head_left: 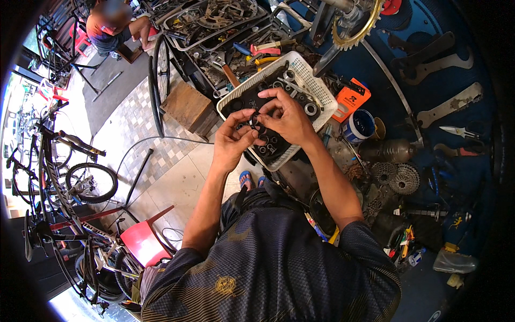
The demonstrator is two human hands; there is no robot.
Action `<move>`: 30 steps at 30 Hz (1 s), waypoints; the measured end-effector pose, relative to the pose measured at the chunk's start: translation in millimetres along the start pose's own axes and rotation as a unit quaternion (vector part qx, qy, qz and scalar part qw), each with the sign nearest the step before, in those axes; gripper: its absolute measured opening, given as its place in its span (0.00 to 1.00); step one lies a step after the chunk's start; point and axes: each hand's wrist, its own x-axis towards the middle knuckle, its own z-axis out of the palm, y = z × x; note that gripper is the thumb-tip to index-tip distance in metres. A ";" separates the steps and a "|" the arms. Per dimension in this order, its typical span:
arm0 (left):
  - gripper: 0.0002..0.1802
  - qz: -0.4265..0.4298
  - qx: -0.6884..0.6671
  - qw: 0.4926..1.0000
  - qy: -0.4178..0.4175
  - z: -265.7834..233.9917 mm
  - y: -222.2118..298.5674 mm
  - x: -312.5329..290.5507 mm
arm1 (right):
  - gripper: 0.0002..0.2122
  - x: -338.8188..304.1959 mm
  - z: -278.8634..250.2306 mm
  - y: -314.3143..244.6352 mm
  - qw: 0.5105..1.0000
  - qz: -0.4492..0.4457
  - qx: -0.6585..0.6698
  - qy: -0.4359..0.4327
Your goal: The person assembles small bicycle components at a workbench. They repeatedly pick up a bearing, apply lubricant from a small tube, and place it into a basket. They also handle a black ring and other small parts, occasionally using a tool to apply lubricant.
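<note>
Both hands are raised over a white perforated plastic basket [321,86], with their fingertips meeting. My left hand [234,138] pinches a small dark ring [254,119] from one side. On the other side, the thumb and fingers of my right hand [289,121] grip the same ring, its index finger bent above it. Fingers partly cover the ring, so its exact kind is unclear. Below, the basket holds several loose rings and small round metal parts, among them a silver ring [310,109] near the right wall.
A wooden block [185,110] stands left of the basket. To the right are an orange box [354,99], a white-and-blue tub [358,127] and a cassette [403,178]. A chainring [338,40] hangs above. Bicycles, a red chair [146,244] and a seated person [110,29] are leftward.
</note>
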 end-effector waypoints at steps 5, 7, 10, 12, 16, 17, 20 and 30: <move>0.25 -0.026 0.006 1.000 -0.006 -5.3 -5.2 -3.4 | 0.19 -8.6 5.6 -5.5 0.999 -0.005 -0.043 0.016; 0.25 -0.028 -0.014 0.999 -0.008 -7.3 -10.9 -8.3 | 0.18 -14.2 9.1 -2.4 0.998 0.016 -0.048 0.024; 0.24 -0.047 -0.046 0.998 0.000 -10.2 -20.0 -14.2 | 0.18 -21.8 15.0 6.5 0.998 0.038 -0.046 0.014; 0.24 -0.059 -0.051 0.997 0.007 -12.0 -24.0 -17.0 | 0.18 -24.1 17.9 13.0 0.999 0.024 -0.022 0.018; 0.24 -0.068 -0.039 0.997 0.013 -15.2 -21.5 -17.1 | 0.19 -25.1 15.4 20.5 1.000 0.029 0.005 0.006; 0.24 -0.069 -0.035 0.997 0.017 -15.3 -19.5 -15.5 | 0.19 -23.6 13.6 21.3 0.999 0.032 0.022 0.003; 0.23 -0.071 -0.040 0.997 0.006 -14.2 -12.4 -13.0 | 0.20 -20.6 9.9 21.0 0.994 0.042 0.098 -0.007; 0.23 -0.085 -0.087 0.993 -0.003 -14.1 -2.1 -5.1 | 0.22 -20.6 -1.5 8.5 0.986 0.089 0.135 -0.029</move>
